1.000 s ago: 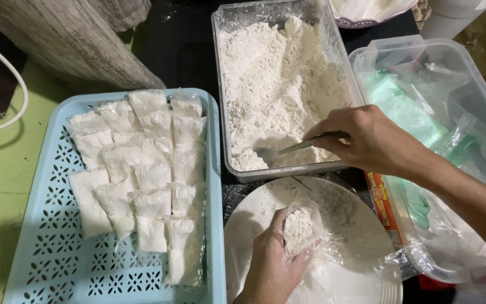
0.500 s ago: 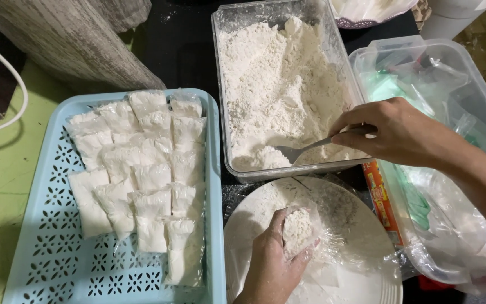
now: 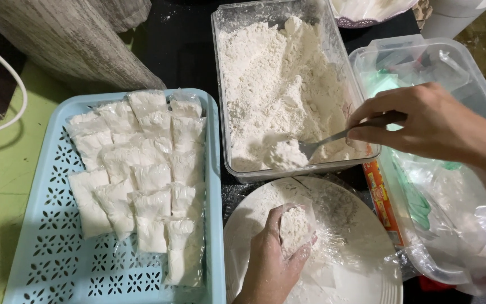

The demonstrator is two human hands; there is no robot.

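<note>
A pale blue basket (image 3: pixel 40 264) at the left held rows of small filled packets (image 3: pixel 142 180). Right of it, over a white plate (image 3: pixel 361 264), the left hand (image 3: pixel 271 264) had its fingers curled around an open bag (image 3: pixel 296 225) of flour. Above, a clear tub (image 3: pixel 223 101) held flour. At the right, the right hand (image 3: pixel 423 121) pinched a spoon (image 3: pixel 324 141), its bowl in the tub's flour.

You have a shiny metal spoon (image 3: pixel 333 138) in matt, clumpy white flour (image 3: pixel 277 95), a clear glossy plastic tub (image 3: pixel 288 169), crinkly clear plastic packets (image 3: pixel 142 180), a perforated matt blue plastic basket (image 3: pixel 46 247) and a smooth white plate (image 3: pixel 367 270).
</note>
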